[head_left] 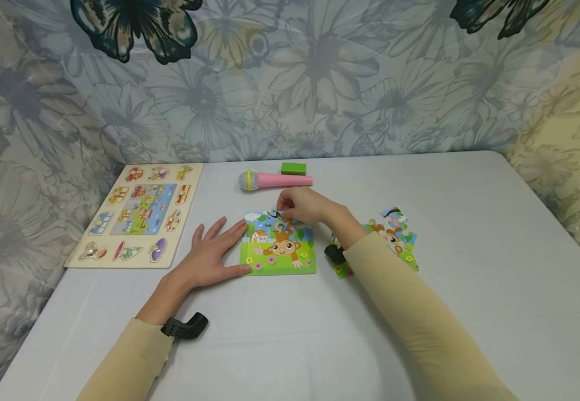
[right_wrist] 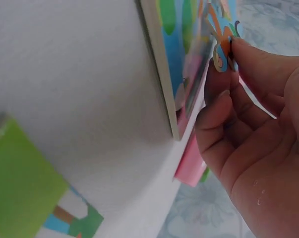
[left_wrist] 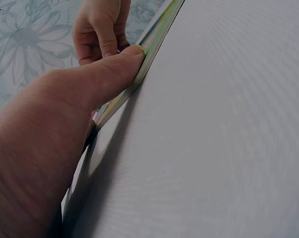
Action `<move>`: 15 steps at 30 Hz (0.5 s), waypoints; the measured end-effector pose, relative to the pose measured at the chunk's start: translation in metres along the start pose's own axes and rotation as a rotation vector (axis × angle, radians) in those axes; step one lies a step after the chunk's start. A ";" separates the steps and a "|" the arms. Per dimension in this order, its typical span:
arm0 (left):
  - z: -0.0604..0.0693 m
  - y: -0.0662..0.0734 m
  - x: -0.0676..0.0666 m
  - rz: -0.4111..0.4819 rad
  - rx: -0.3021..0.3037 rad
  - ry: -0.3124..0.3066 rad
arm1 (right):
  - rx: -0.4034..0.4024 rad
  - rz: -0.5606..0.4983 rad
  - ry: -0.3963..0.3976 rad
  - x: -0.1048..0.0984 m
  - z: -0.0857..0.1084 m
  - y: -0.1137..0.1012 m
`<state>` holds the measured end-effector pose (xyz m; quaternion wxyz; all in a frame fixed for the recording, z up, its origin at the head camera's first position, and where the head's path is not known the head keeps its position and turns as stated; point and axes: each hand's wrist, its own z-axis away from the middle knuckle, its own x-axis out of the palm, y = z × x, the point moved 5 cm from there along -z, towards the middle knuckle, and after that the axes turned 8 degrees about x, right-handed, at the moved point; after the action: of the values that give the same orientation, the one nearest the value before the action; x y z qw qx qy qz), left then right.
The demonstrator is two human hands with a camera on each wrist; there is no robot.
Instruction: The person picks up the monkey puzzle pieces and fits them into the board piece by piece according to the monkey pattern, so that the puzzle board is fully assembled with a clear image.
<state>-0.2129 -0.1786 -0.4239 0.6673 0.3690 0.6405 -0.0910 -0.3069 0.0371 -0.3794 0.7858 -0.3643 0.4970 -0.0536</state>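
Note:
A square monkey jigsaw puzzle (head_left: 279, 262) lies flat on the white table. My left hand (head_left: 211, 259) is spread along its left side, straight fingertips at the upper left edge and thumb on the lower left corner; the left wrist view shows that thumb (left_wrist: 119, 67) against the rim. Above the puzzle's top part, my right hand (head_left: 302, 205) pinches a small puzzle piece (right_wrist: 220, 55) between thumb and fingers. Its colours are blue and orange. Part of the puzzle's upper right is hidden by the right hand. Loose puzzle pieces (head_left: 395, 238) lie right of it, partly behind the right forearm.
On the left lies a wooden peg board (head_left: 141, 239) with pictures of vehicles and toys. Behind the puzzle are a pink toy microphone (head_left: 282, 180) and a green block (head_left: 293, 168). A floral-covered wall (head_left: 320, 100) rises at the table's back edge.

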 end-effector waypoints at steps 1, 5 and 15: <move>0.000 0.000 0.000 0.001 -0.001 -0.002 | 0.006 0.006 0.001 0.000 -0.001 0.000; 0.000 0.000 0.000 0.001 -0.005 -0.010 | 0.024 0.023 0.003 0.002 -0.003 0.000; 0.000 0.001 -0.001 0.008 0.000 -0.001 | 0.028 0.072 0.000 0.006 -0.005 -0.006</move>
<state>-0.2122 -0.1777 -0.4228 0.6682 0.3713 0.6386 -0.0884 -0.3065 0.0271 -0.3817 0.7923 -0.3352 0.5088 -0.0322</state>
